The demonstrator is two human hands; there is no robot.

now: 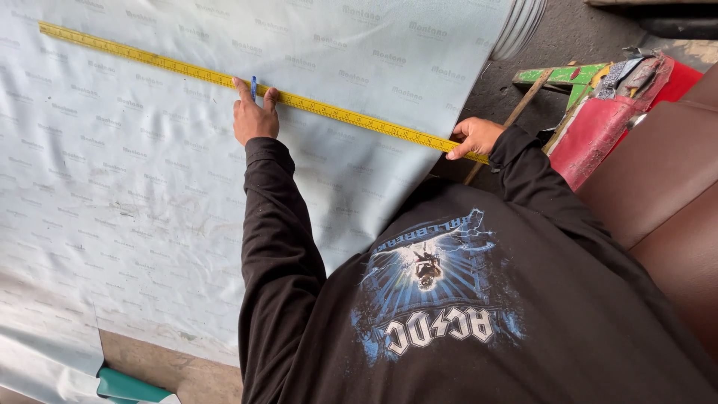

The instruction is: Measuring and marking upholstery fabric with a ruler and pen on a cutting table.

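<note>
A pale grey-blue sheet of backing material [149, 187], printed all over with small repeated marks, lies spread flat and creased, with one end rolled up at the top right. It looks thin, soft and floppy, likely to wrinkle or slide if dragged, so it is best handled by an edge or by the roll.

Across it runs a yellow measuring tape [187, 69], stretched diagonally from the upper left to the sheet's right edge. The tape seems light, limp and narrow; it will sag or wander unless pinned flat at two points.

The left hand [253, 114] presses on the tape mid-span, its fingers closed around a small blue pen or marker [253, 85] that stands upright at the tape's edge.

Further right, the right hand [474, 137] pinches the tape's end at the sheet's edge, fingers closed on it.

Beyond lie a green-painted wooden frame [562, 75], red fabric [598, 131] and brown upholstery [658, 179].
</note>
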